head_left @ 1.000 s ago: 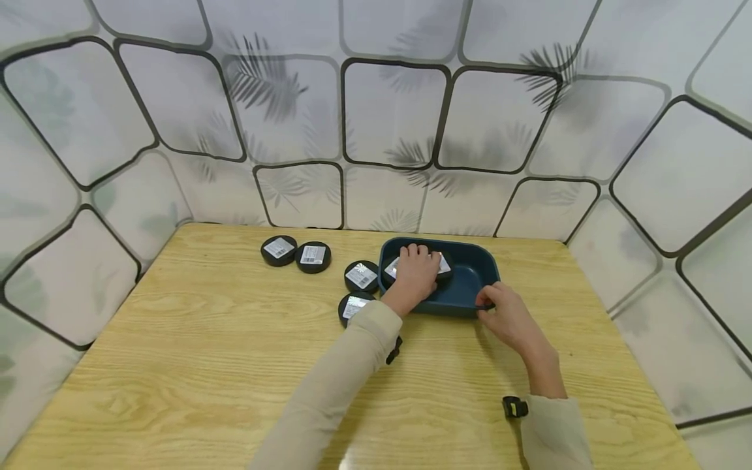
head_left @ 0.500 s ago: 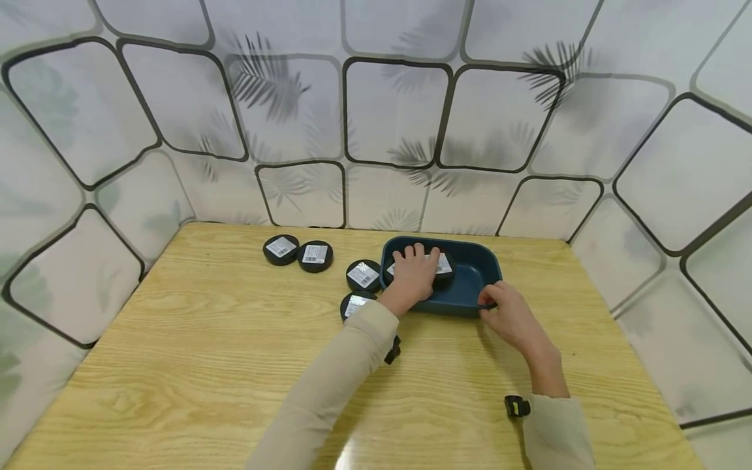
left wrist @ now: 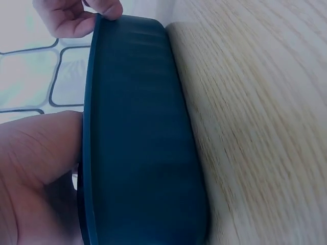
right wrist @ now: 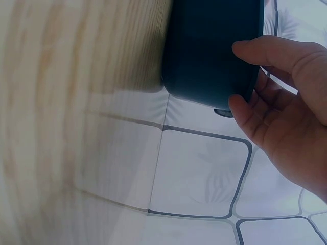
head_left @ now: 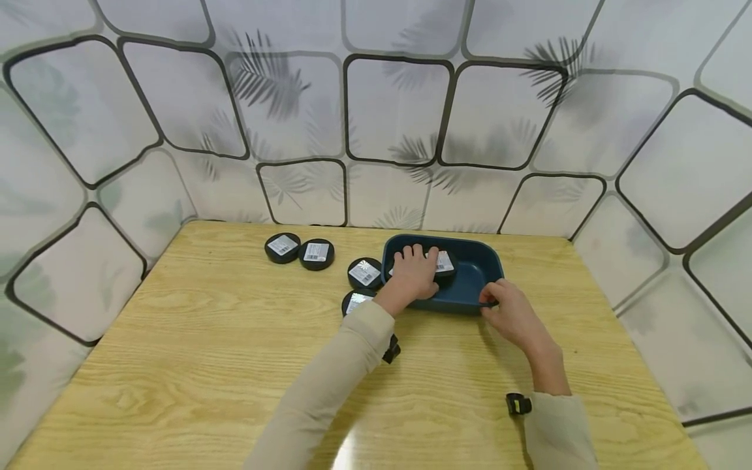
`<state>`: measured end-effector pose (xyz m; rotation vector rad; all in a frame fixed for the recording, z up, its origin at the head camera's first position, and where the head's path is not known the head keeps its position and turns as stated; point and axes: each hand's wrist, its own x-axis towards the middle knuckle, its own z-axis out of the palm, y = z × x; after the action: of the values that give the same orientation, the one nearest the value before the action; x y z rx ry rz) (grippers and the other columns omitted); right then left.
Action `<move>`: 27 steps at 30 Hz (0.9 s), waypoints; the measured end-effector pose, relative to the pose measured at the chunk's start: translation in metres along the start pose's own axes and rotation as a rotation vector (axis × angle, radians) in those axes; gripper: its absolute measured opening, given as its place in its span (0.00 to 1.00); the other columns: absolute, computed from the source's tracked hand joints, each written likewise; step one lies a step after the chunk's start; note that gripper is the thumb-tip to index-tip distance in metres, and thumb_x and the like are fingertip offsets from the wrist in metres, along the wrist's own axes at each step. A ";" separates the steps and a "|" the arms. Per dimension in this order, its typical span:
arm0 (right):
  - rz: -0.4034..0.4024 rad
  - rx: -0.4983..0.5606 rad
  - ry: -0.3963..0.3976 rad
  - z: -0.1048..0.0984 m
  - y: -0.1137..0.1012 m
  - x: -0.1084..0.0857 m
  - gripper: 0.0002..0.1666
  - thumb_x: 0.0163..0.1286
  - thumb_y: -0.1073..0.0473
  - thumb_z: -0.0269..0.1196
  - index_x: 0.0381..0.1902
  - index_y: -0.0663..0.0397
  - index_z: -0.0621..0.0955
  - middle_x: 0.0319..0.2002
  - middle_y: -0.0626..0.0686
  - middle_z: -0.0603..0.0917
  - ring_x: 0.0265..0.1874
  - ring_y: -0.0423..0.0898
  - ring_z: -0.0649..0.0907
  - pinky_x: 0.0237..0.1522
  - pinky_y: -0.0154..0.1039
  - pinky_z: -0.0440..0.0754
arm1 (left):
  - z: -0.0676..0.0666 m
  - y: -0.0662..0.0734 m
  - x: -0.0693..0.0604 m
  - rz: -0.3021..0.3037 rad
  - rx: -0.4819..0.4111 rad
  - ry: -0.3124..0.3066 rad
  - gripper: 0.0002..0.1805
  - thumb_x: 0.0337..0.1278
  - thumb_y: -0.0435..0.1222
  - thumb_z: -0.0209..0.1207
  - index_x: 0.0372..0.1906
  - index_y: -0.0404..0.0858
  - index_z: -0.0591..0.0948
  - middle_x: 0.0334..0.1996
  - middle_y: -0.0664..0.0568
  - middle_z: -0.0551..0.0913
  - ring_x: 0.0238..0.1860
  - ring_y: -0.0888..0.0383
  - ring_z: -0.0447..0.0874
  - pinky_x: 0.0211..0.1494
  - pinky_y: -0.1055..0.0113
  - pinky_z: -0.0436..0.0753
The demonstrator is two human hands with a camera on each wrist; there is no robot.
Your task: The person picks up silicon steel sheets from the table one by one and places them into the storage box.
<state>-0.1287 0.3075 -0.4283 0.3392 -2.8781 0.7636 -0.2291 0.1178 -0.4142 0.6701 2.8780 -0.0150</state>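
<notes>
A dark blue rectangular plastic bin (head_left: 487, 261) stands on the wooden table. My left hand (head_left: 413, 273) reaches into its left half, fingers spread over a black round tin-like disc, mostly hidden beneath them. Beside those fingers, another black disc (head_left: 443, 264) with a white barcode label lies in the bin. In the left wrist view, the bin wall (left wrist: 138, 127) hides my left fingertips. My right hand (head_left: 514, 313) pinches the bin's near right corner; the right wrist view shows thumb and fingers (right wrist: 248, 51) at the rim.
Two labelled black discs (head_left: 316, 253) lie at the back left of the table (head_left: 223, 352). Two more discs (head_left: 364, 273) sit just left of the bin, the nearer one partly covered by my left sleeve (head_left: 335, 378). A patterned curtain (head_left: 393, 111) surrounds the table's back and sides.
The fingers of my left hand have spread apart over the disc in the bin, and that hand has shifted slightly left. My right hand keeps its hold on the corner.
</notes>
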 end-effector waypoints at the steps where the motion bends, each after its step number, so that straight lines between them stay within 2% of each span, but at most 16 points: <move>1: 0.001 -0.001 0.000 0.000 0.000 0.000 0.08 0.58 0.75 0.67 0.32 0.61 0.80 0.35 0.57 0.77 0.37 0.54 0.78 0.41 0.52 0.78 | 0.000 -0.001 -0.001 0.006 -0.013 0.002 0.42 0.68 0.58 0.53 0.78 0.50 0.50 0.73 0.41 0.57 0.72 0.43 0.56 0.71 0.49 0.61; 5: 0.004 -0.004 0.002 -0.001 -0.001 0.001 0.08 0.58 0.75 0.66 0.32 0.61 0.80 0.34 0.57 0.77 0.36 0.54 0.77 0.41 0.52 0.78 | -0.001 -0.008 -0.003 0.035 -0.099 0.041 0.41 0.70 0.58 0.49 0.79 0.49 0.50 0.74 0.41 0.56 0.73 0.43 0.55 0.72 0.51 0.60; 13: -0.007 -0.006 0.013 -0.001 -0.002 0.001 0.07 0.57 0.75 0.66 0.32 0.62 0.80 0.34 0.58 0.77 0.36 0.54 0.77 0.41 0.52 0.77 | -0.006 -0.037 -0.013 0.079 -0.288 0.206 0.33 0.76 0.53 0.44 0.77 0.44 0.57 0.71 0.40 0.63 0.70 0.40 0.61 0.70 0.48 0.65; 17: -0.007 -0.005 0.013 -0.001 -0.001 0.001 0.07 0.57 0.75 0.66 0.32 0.62 0.81 0.34 0.58 0.77 0.36 0.54 0.77 0.41 0.52 0.78 | -0.008 -0.058 -0.025 0.091 -0.403 0.284 0.30 0.78 0.50 0.43 0.75 0.40 0.61 0.68 0.38 0.66 0.67 0.39 0.65 0.68 0.46 0.67; 22: -0.004 0.000 0.006 -0.001 -0.001 0.002 0.07 0.57 0.75 0.66 0.32 0.62 0.81 0.34 0.58 0.77 0.36 0.54 0.77 0.41 0.52 0.78 | -0.004 -0.085 -0.044 0.069 -0.522 0.373 0.28 0.78 0.47 0.45 0.73 0.37 0.64 0.66 0.35 0.69 0.65 0.37 0.68 0.65 0.43 0.69; 27: 0.004 0.001 0.001 0.000 -0.001 0.002 0.07 0.58 0.75 0.66 0.32 0.62 0.81 0.34 0.58 0.77 0.36 0.54 0.77 0.41 0.52 0.78 | 0.006 -0.111 -0.064 0.031 -0.586 0.411 0.28 0.76 0.46 0.47 0.72 0.37 0.65 0.65 0.35 0.69 0.64 0.36 0.69 0.64 0.43 0.69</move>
<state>-0.1300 0.3060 -0.4277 0.3330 -2.8788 0.7655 -0.2203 -0.0100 -0.4119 0.6474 2.9887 1.0342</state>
